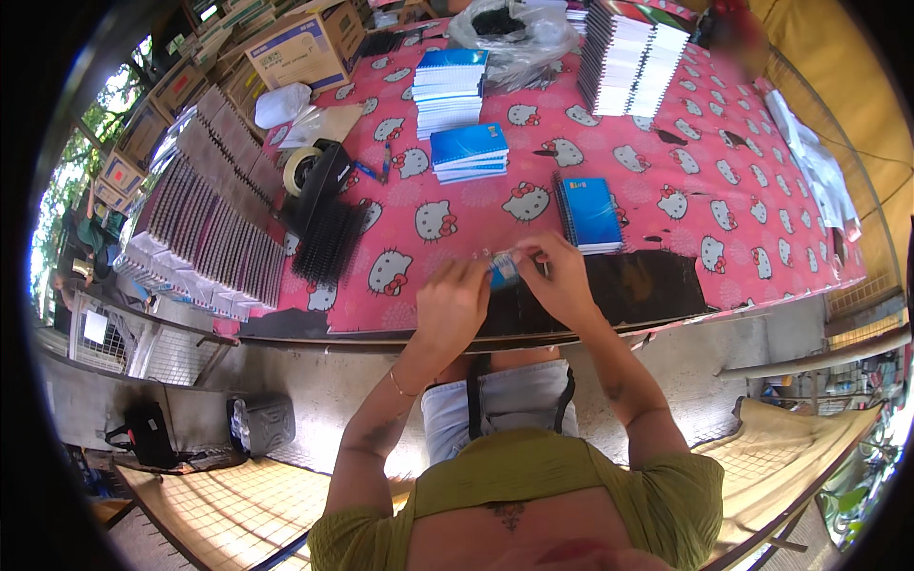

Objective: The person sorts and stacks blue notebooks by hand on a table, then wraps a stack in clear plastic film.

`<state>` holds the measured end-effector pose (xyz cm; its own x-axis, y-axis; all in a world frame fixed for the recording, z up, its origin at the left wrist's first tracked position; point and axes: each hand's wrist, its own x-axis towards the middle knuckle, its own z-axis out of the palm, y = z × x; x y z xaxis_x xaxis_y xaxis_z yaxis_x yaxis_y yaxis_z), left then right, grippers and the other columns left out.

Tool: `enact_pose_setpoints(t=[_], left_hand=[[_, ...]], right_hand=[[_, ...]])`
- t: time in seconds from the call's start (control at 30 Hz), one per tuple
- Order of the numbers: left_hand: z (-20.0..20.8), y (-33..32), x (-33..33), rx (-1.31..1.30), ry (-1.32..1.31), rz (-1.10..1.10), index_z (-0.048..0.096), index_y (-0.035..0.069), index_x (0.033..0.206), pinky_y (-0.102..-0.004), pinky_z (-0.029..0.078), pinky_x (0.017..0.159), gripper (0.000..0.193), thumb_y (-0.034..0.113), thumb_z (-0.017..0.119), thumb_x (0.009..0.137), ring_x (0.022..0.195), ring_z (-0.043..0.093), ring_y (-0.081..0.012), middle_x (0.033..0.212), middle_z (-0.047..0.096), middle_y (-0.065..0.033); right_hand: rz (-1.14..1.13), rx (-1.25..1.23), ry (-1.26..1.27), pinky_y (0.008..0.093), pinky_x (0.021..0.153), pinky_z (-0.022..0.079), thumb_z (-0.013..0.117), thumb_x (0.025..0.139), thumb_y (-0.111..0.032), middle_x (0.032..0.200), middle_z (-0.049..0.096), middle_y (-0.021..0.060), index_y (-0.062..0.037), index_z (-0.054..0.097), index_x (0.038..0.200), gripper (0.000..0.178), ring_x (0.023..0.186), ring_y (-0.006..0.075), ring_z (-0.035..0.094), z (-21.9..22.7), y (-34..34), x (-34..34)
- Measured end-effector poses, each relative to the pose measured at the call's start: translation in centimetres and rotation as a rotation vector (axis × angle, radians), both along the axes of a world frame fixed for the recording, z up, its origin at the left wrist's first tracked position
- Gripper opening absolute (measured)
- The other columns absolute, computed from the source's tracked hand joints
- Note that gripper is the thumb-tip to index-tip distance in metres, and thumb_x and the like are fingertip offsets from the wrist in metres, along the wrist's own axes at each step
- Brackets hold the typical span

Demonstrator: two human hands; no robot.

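Note:
At the near edge of the table, my left hand [452, 297] and my right hand [560, 282] are close together, fingertips pinched. Between them is a small shiny blue-and-clear piece [503, 268]; its exact kind is too blurred to make out. Just beyond my right hand lies a short stack of blue spiral notebooks [589, 214]. Farther off are a low pile of blue-covered booklets [468, 150] and a taller blue-topped stack [449, 93]. On the left, a black tape dispenser [319, 181] stands beside a bundle of black binding coils [329, 244].
Large stacks of spiral-bound books stand at the left [205, 205] and far right [633, 62]. A cardboard box [305, 46] and a clear plastic bag [519, 43] are at the back. Pens [386, 162] lie by the dispenser. A pink patterned cloth [433, 221] covers the table.

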<state>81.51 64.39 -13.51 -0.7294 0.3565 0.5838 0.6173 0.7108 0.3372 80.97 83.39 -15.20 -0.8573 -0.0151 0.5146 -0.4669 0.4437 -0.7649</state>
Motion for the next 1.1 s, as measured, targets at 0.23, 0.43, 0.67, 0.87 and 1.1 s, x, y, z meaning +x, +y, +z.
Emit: enact_pose_setpoints(t=[0.23,0.43,0.67,0.87,1.1], left_hand=[[4.9,6.1,-7.4,0.348,0.334,-0.298,0.071,0.007,0.102,-0.0393,0.051,0.07,0.022,0.001,0.071,0.081,0.085,0.065,-0.0298,0.098,0.066,-0.0126],[-1.0,11.4,-12.3,0.337,0.23,-0.515,0.073,0.007,0.102,-0.0404,0.053,0.083,0.022,0.001,0.071,0.08,0.103,0.063,-0.0292,0.114,0.063,-0.0105],[-6.8,11.2,-13.2,0.185,-0.008,-0.697,0.072,0.005,0.109,-0.0405,0.05,0.103,0.029,-0.006,0.063,0.083,0.125,0.057,-0.0303,0.124,0.066,-0.0116],[-6.6,11.3,-13.5,0.167,-0.068,-0.717,0.072,0.005,0.109,-0.0399,0.05,0.103,0.031,-0.005,0.064,0.081,0.125,0.057,-0.0304,0.124,0.066,-0.0127],[-2.5,4.9,-18.1,0.025,0.242,-0.057,0.071,0.003,0.107,-0.041,0.053,0.097,0.025,0.009,0.07,0.083,0.116,0.062,-0.0322,0.122,0.066,-0.0165]], right_hand=[[-0.181,-0.704,-0.084,0.0385,0.1,0.044,0.067,0.094,-0.02,0.133,0.057,0.0142,-0.0017,0.053,0.137,0.049,0.122,0.023,0.056,3.1,7.8,0.9],[-0.149,0.16,-0.162,0.0396,0.106,0.042,0.077,0.081,-0.014,0.137,0.054,0.0224,0.0004,0.05,0.139,0.066,0.126,0.0325,0.054,-3.2,14.7,-0.7],[-0.156,0.017,-0.217,0.0367,0.102,0.046,0.079,0.077,-0.007,0.139,0.053,0.0225,0.0005,0.053,0.138,0.066,0.127,0.0322,0.055,-4.7,15.0,-0.9],[-0.103,-0.081,-0.277,0.0371,0.102,0.046,0.08,0.077,-0.008,0.14,0.052,0.0228,-0.0007,0.052,0.139,0.069,0.127,0.0328,0.055,-4.7,15.0,-1.1],[-0.424,0.126,0.012,0.042,0.105,0.042,0.08,0.079,-0.01,0.139,0.052,0.0202,-0.0044,0.055,0.136,0.063,0.128,0.0343,0.051,-1.5,14.1,2.1]])
